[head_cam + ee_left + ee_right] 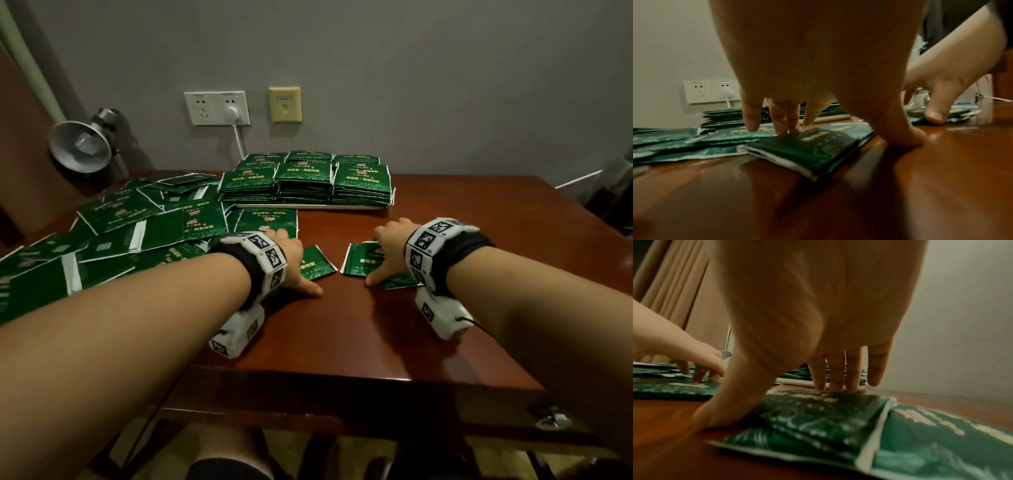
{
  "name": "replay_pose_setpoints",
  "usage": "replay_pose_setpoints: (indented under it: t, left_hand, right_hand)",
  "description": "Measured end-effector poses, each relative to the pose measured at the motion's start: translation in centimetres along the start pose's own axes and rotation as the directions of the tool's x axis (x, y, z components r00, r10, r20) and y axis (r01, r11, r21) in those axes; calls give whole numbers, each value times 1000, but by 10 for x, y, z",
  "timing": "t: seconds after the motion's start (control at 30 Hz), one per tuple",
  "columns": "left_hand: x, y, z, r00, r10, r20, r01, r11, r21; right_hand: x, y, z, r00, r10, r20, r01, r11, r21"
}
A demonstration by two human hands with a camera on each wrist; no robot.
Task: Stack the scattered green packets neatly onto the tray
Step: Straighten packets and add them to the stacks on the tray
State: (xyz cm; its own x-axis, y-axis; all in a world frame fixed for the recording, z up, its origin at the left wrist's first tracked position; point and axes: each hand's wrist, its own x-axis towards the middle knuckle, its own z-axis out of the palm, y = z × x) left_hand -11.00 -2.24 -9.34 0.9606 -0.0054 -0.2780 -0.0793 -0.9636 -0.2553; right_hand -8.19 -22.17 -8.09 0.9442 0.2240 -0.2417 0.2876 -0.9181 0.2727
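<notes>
Several neat stacks of green packets (305,181) stand on a white tray (308,206) at the back of the brown table. Loose green packets (137,222) lie scattered over the table's left side. My left hand (291,257) rests straight fingers (785,123) on a small pile of packets (807,151), its thumb on the wood beside it. My right hand (387,253) presses straight fingers (836,374) on another packet (818,417), which overlaps a second one (941,443). Its thumb touches that packet's near left edge. Neither hand lifts anything.
A silver desk lamp (80,145) stands at the back left. A wall socket (217,108) holds a white plug whose cord drops behind the tray. Bare wood (479,222) shows right of the tray. The table's front edge (308,373) is close to my body.
</notes>
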Motion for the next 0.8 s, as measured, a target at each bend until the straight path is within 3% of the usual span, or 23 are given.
replay_pose_setpoints:
  t: [0.1,0.37,0.6,0.8]
  left_hand:
    - [2,1,3,1000,-7,16,9,994,-104]
    - [-8,3,6,992,100,-83,-124,918,-377]
    - [-10,-13,-9,972,131,-197,-176,957,-231]
    - [6,-48,-49,946,114,-302,-173,969,-176]
  right_hand:
    - [-1,-2,2,999,37,-3,-37,999,16]
    - [-14,-5,3,999,-11,-34,18,977,213]
    - [-19,-3,-11,996,-17,-82,36,970,241]
    - [-1,9,-40,987,-7,-161,31,989,145]
